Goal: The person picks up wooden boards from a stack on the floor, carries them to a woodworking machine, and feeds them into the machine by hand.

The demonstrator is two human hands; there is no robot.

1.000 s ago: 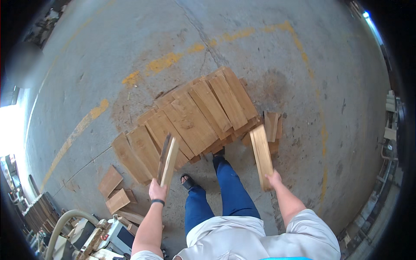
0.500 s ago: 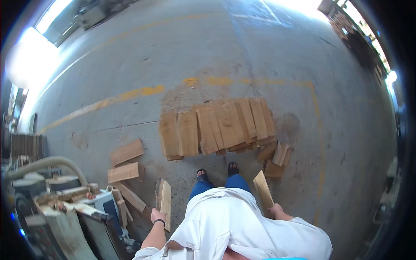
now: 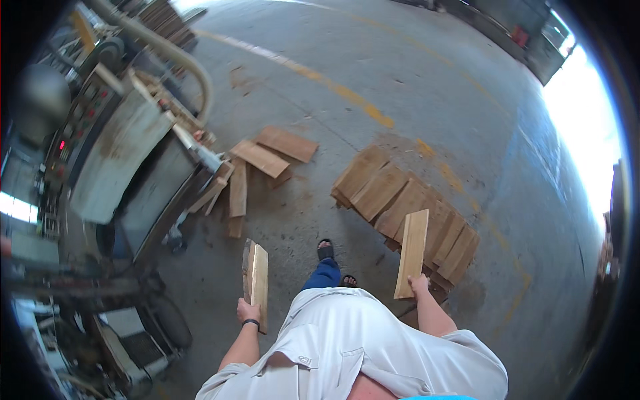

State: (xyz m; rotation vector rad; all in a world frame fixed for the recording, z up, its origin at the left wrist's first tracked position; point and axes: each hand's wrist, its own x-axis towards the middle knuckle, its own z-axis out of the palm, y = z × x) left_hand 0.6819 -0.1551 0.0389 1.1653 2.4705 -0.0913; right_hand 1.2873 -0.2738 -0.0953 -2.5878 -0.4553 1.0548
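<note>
Wooden, dark-edged boards (image 3: 261, 283), lower left of centre, are clasped in my left hand (image 3: 249, 311) and could slide apart if my grip loosened, while the pale board (image 3: 413, 248) in my right hand (image 3: 419, 285), right of centre, could clip the stacked planks (image 3: 380, 191) if swung low.

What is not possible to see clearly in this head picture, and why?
In the head view:
Left hand: some fingers, hidden by its wooden boards.
Right hand: some fingers, hidden by its wooden board.
Board pile: lower layers, mostly covered by upper ones.
Blue trousers: upper part, hidden by the shirt.
Control panel: markings, too small.
</note>
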